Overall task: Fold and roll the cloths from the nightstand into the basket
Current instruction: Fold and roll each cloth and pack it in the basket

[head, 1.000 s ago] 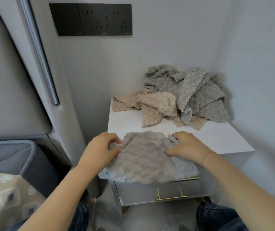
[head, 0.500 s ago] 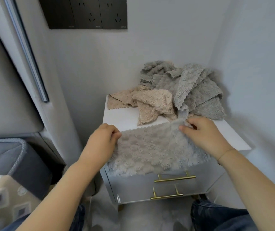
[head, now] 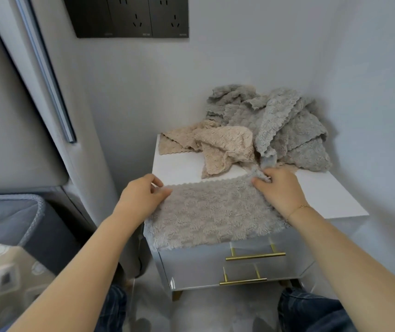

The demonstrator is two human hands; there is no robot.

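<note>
A padded headboard (head: 12, 116) is filling the left of the view, with a grey wall behind the furniture and a second wall closing in the right side, so the corner is leaving little room past the far and right edges. One white nightstand (head: 323, 195) is standing in that corner; its near-right top is lying bare, and so is a strip at the far left, between the pile and the spread cloth. Two drawer fronts are showing below, each with one gold handle (head: 255, 255). One grey basket (head: 7, 219) is sitting low at the near left, well apart from the nightstand, with a patterned fabric (head: 4, 279) in front of it.

The pile of cloths (head: 275, 130) is crowding the far right of the top: grey ones heaped against the walls, their number impossible to count, and beige ones (head: 222, 147), at least two, spilling left toward the far-left edge.

One grey-beige cloth (head: 213, 212) is lying flat across the near edge, its near hem hanging over the drawer front and its scalloped far edge running straight between the hands. The left hand (head: 141, 195) is pinching the far-left corner of it with curled fingers. The right hand (head: 280, 188) is gripping the far-right corner, which is bunching up just beside the pile; a thin bracelet (head: 299, 208) is circling that wrist.

One black panel of three sockets (head: 131, 16) is sitting high on the wall.
</note>
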